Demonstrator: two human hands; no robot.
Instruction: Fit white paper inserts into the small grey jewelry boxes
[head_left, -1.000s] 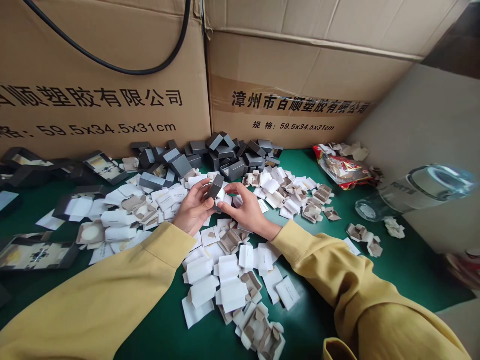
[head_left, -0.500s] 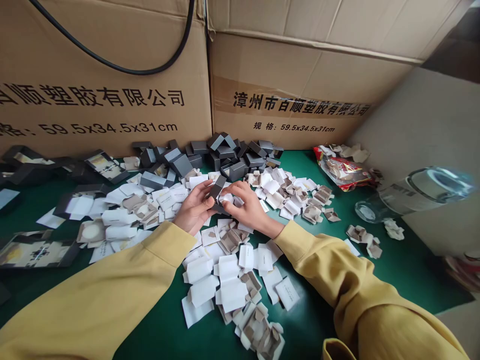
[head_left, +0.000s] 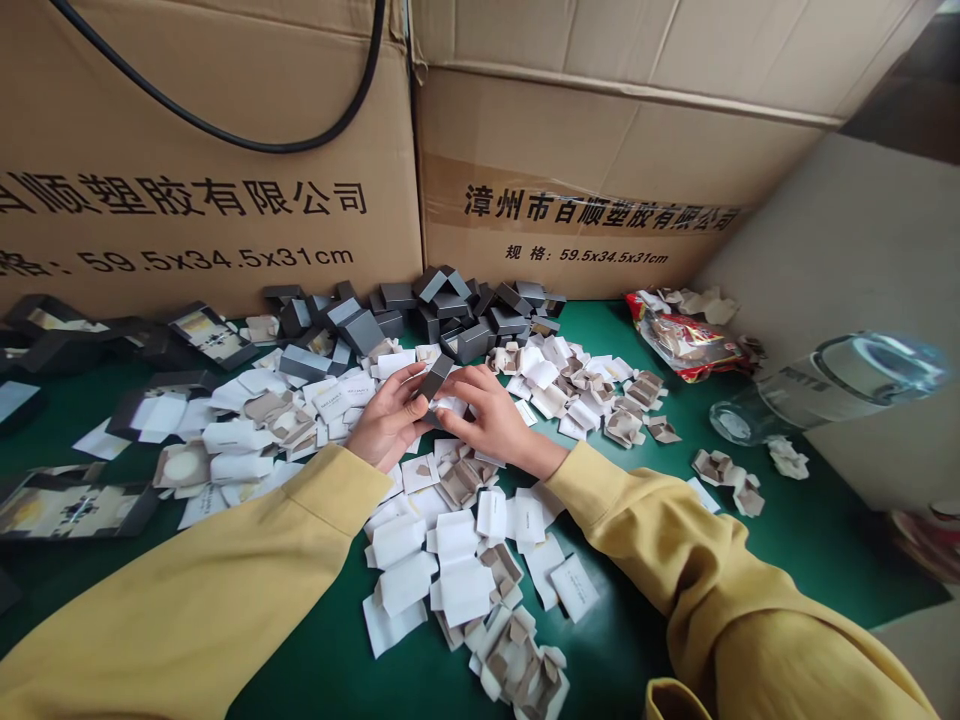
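Observation:
A small black cardboard box [head_left: 436,375] is held up over the heap, its lid part tilted upward. My left hand [head_left: 386,420] grips it from the left, with the thumb along its near side. From the right, my right hand [head_left: 491,415] closes its curled fingers and thumb on the box's open side. A bit of white shows between those fingers; whether it is an insert in the box or paper behind it, I cannot tell. Folded white card inserts [head_left: 401,540] lie below and around both hands. More black boxes [head_left: 472,340] are piled just beyond them.
Large brown cartons [head_left: 570,150] stand along the back of the green table [head_left: 622,640], a black cable [head_left: 300,147] hanging before the left one. At right are a red snack bag [head_left: 686,340], a clear cup [head_left: 825,385] lying tilted and crumpled paper [head_left: 787,458]. Opened black boxes [head_left: 82,505] lie at left.
My right fingers have shifted slightly over the box's open side, and less white shows between them. My left hand keeps its hold, with the box tilted a little differently.

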